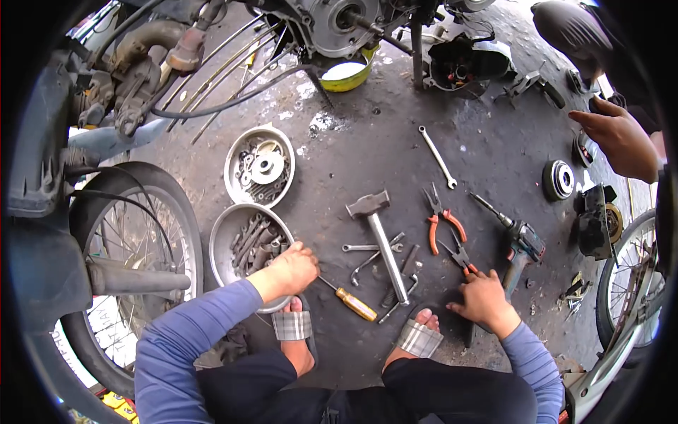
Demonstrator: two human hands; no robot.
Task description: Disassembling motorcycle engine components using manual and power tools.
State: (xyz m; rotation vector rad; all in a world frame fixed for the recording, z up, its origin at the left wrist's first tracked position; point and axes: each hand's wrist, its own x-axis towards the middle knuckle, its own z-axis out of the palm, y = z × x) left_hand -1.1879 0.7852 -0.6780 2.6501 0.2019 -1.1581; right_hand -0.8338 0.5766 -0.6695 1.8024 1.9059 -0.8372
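1. Nearest, we note two sandalled feet (pixel 421 339) flat on the dark ground, with the tools beyond and between them.
2. Screwdriver (pixel 357 304): lies on the ground just right of the left hand. We log its long axis as slanted, yellow handle toward near right, shaft toward far left, running to the hand's edge.
3. Dark pliers (pixel 461 256): lie at the right hand's fingertips. We record a slanted long axis, nose toward far left with its jaws parted, red handles toward near right.
4. Right hand (pixel 487 300): palm down, thumb spread from the fingers, fingertips at the red handles. We cannot tell whether it grips them.
5. Left hand (pixel 289 270): fingers curled in, over the near right rim of the lower metal bowl (pixel 215 244), which holds dark metal parts. We cannot tell whether the fingers enclose anything.
6. Between the hands we see a hammer (pixel 385 254), head far, handle slanting toward near right.
7. Farther right, a power drill (pixel 526 244) points its bit toward far left; orange-handled pliers (pixel 438 212) point away from us.
8. Beyond, we find a second bowl (pixel 228 166) of parts, a wrench (pixel 436 155) and, farthest, an engine (pixel 335 28).
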